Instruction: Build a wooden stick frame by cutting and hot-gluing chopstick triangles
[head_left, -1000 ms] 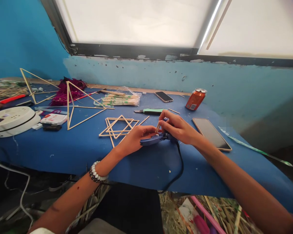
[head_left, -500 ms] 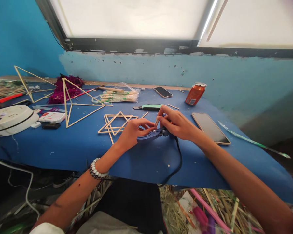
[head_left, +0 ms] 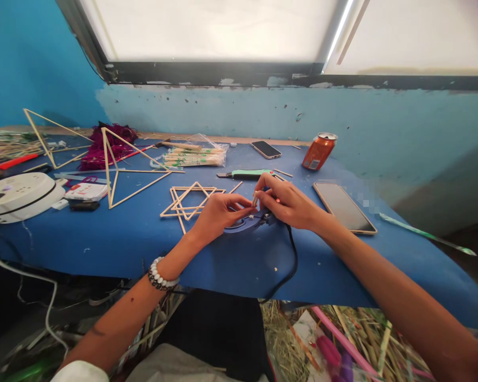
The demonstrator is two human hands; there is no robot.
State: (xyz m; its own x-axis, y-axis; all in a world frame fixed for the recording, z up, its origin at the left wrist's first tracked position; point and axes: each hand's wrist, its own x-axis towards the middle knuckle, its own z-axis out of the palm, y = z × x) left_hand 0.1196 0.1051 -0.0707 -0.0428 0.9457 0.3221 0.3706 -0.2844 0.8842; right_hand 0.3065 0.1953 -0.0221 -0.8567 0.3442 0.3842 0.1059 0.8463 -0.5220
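My blue glue gun [head_left: 241,225] (black cord [head_left: 292,265] trailing) lies beneath my right hand [head_left: 290,204], which grips it; my left hand [head_left: 219,212] pinches a short stick [head_left: 255,200].

Head view, seemingly close, down over table [head_left: 103,239]

The glue gun [head_left: 242,223] lies on the table [head_left: 103,239], in the middle and near the front edge. A short stick [head_left: 255,200] stands up just above it. Its cord [head_left: 290,260] hangs down over the front edge. Left of the glue gun lie flat stick frames [head_left: 191,199], one on top of another. Farther left stands a stick pyramid [head_left: 123,170], and a round box [head_left: 18,193] sits at the left end. Behind the frames lies a bag of sticks [head_left: 195,156]. A knife [head_left: 245,173] lies just behind the glue gun. A big phone [head_left: 344,208] lies to the right. A can [head_left: 319,150] stands behind it, with a small phone [head_left: 266,149] to the can's left.
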